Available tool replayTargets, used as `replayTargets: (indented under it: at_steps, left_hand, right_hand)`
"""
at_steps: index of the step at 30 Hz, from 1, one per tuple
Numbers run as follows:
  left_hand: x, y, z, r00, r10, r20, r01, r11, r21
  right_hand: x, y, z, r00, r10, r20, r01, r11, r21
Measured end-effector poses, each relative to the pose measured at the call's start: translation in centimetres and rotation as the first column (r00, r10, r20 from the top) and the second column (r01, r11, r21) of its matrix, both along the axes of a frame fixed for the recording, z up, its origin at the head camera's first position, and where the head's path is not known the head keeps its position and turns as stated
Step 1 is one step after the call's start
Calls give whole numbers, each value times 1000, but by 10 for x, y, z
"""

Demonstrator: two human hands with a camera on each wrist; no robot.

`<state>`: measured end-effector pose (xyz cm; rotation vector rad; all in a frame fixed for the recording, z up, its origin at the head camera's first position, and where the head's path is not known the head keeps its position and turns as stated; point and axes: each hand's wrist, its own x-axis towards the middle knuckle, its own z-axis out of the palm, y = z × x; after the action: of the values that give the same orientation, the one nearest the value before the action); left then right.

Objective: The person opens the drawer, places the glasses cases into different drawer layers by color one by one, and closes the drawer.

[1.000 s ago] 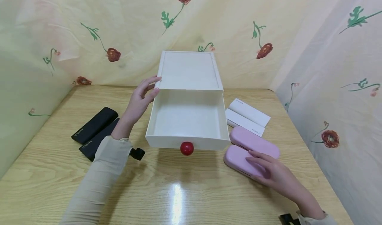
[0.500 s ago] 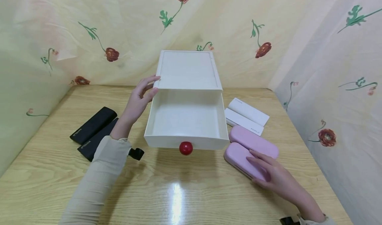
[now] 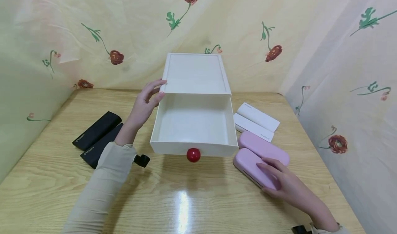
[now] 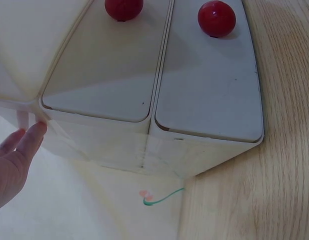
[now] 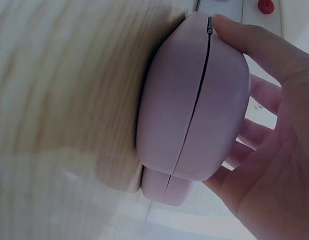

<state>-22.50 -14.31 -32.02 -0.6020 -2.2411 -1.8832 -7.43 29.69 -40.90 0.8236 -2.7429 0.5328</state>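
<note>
A white drawer unit (image 3: 196, 73) stands at the middle back, its top drawer (image 3: 193, 118) pulled out with nothing inside. A red knob (image 3: 193, 155) sits on that drawer's front. My left hand (image 3: 145, 104) rests against the unit's upper left side, fingertips at the top edge and thumb near the front corner. Two pink glasses cases lie side by side at the right. My right hand (image 3: 286, 182) grips the nearer glasses case (image 3: 252, 166), fingers over its lid and thumb along the near side. Beyond it lies the farther glasses case (image 3: 263, 147). The right wrist view shows the held case (image 5: 194, 105) closed, low over the wood.
Two black glasses cases (image 3: 97, 130) lie left of the unit, partly behind the left forearm. Two white cases (image 3: 258, 118) lie at the right, behind the pink ones. Below the pulled-out drawer are two closed drawers (image 4: 204, 85). A flowered cloth (image 3: 139, 30) hangs behind the table.
The near edge of the nearer pink glasses case has tipped up slightly under my right hand. My left hand has kept its place on the drawer unit.
</note>
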Motion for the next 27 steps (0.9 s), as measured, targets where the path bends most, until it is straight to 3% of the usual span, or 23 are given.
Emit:
replayTargets:
  at_steps: [9, 20, 27]
  left_hand:
    - [-1, -1, 0, 1000, 1, -9, -1, 1000, 2]
    - [-2, -2, -2, 1000, 6, -15, -6, 1000, -13]
    - [0, -1, -2, 1000, 7, -25, -7, 1000, -17]
  right_hand:
    - [-1, -2, 4, 1000, -24, 5, 24, 999, 45]
    - [-1, -5, 11, 992, -84, 95, 76, 993, 90]
    - [0, -3, 11, 996, -84, 34, 80, 992, 100]
